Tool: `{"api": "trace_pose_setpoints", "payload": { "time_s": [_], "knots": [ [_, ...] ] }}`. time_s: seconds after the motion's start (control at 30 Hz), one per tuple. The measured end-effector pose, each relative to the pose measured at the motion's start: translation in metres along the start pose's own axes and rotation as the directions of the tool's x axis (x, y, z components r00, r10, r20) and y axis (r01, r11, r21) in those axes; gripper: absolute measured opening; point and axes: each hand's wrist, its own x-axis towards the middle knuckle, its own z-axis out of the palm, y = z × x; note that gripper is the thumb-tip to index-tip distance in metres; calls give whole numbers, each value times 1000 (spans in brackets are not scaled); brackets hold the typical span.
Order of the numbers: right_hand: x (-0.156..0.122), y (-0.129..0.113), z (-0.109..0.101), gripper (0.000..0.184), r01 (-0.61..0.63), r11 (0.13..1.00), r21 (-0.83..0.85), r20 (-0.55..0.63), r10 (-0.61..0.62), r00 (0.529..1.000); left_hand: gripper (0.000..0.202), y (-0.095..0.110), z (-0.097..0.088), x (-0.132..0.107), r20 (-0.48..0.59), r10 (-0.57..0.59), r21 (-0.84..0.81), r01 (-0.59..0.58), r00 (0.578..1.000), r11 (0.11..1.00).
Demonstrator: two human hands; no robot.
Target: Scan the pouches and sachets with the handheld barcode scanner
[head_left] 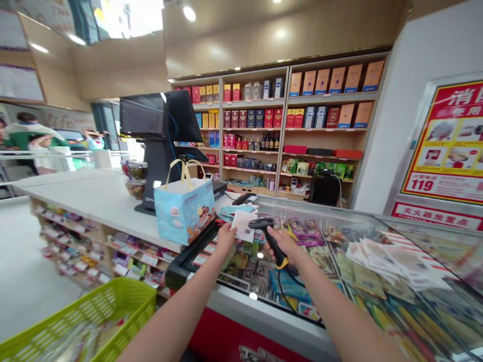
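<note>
My left hand [227,237] pinches the edge of a white paper packet [244,225] that has a small dark code printed on it. In my right hand [282,244] is a black and yellow barcode scanner [276,247], its head level with the packet's right side and close to it. A black cable [281,289] hangs from the scanner's handle over the glass-topped display counter [260,289]. Just behind the packet lie light blue packets [226,212]. To the left of my left hand stands a blue paper gift bag [184,208] with cream handles.
A dark checkout screen [145,116] stands on the white counter [83,188] behind the bag. A green basket [130,291] with some goods is at lower left. White paper packets [392,259] are spread on the glass at right. Shelves [252,104] of boxes line the back wall.
</note>
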Motion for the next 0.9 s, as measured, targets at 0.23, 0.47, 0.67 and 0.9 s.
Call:
{"api": "trace_pose_setpoints", "payload": {
  "time_s": [0.23, 0.47, 0.67, 0.9],
  "knots": [
    [18, 5, 49, 32, -42, 999, -24, 92, 44, 995, 11, -11, -67, 18, -128, 210, 492, -122, 969, 862],
    [20, 4, 50, 32, -23, 1000, -1, 75, 23, 997, 41, -10, -79, 12, 13, 302, 838, -176, 953, 517],
    [7, -4, 14, 36, 66, 997, 28, -26, -65, 998, 30, -3, -31, -1, 206, 549, 771, -480, 810, 419],
    [-36, -15, -68, 42, 153, 987, 49, -288, -132, 948, 18, 2, 107, -37, 456, 556, 458, -719, 695, 523]
  ]
}}
